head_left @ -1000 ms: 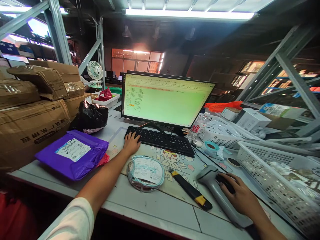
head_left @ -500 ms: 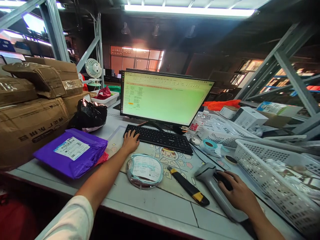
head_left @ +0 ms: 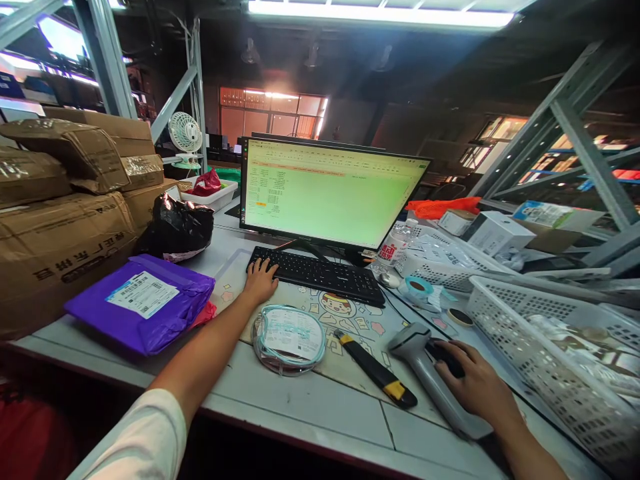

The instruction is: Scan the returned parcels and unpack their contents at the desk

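Observation:
My left hand [head_left: 260, 280] rests with spread fingers on the left end of the black keyboard [head_left: 325, 275], in front of the lit green monitor [head_left: 330, 197]. My right hand [head_left: 480, 390] covers a black mouse [head_left: 443, 353] at the right of the desk, fingers curled over it. A grey barcode scanner [head_left: 420, 363] lies right beside that hand, touching its left side. Between the hands lie a bagged coil of pale blue cable [head_left: 289, 333] and a black-and-yellow utility knife [head_left: 375, 369].
A purple parcel [head_left: 143, 300], a black bag [head_left: 180, 227] and stacked cardboard boxes [head_left: 55, 233] fill the left. White baskets [head_left: 550, 347], a tape roll [head_left: 419, 288] and a water bottle [head_left: 395, 248] crowd the right. Metal shelving frames both sides.
Both hands stay where they were, on the keyboard and the mouse. Only the view has shifted slightly.

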A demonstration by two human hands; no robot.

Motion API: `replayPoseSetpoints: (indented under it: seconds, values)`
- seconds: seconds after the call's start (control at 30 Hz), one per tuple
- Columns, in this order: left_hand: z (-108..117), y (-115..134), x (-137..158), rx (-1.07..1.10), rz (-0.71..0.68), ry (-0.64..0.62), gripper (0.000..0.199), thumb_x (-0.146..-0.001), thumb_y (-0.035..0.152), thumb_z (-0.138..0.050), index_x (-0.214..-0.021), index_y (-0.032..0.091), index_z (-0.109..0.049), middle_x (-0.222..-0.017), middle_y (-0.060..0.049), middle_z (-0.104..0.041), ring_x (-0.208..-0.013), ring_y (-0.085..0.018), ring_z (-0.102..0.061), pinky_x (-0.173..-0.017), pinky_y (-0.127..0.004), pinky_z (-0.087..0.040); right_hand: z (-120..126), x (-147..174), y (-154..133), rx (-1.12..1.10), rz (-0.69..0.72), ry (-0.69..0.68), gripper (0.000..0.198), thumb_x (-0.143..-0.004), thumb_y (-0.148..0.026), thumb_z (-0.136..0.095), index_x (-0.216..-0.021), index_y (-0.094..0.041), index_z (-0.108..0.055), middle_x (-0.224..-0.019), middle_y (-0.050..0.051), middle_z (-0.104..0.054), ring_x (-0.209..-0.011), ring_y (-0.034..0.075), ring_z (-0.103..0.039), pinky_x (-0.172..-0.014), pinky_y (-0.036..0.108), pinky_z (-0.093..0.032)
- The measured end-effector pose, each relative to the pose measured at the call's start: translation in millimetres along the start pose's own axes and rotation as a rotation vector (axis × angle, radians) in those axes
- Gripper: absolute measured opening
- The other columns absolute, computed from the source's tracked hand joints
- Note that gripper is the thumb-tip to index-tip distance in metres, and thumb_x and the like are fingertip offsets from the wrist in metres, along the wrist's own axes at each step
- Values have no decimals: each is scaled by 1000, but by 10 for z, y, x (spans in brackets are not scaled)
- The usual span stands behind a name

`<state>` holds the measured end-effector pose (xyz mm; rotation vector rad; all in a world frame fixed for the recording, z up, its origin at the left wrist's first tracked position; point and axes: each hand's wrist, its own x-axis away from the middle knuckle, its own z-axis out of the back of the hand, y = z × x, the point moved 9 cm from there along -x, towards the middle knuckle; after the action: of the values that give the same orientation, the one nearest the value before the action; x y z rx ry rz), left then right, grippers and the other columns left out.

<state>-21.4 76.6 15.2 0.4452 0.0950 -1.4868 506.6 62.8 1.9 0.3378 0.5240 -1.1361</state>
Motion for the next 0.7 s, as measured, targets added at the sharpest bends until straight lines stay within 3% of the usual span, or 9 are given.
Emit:
replayPoseSetpoints:
  seconds: [0.7]
  values:
    - [10, 4, 5, 5, 5, -16, 56, -101, 39, -48, -154, 24, -52, -167, -10, -37, -154, -37, -27, -126, -56, -21, 20, -8, 25, 20, -56, -21, 55, -92, -54, -43, -122, -19, -72, -129, 17, -65, -102, 36, -71, -79, 51, -62]
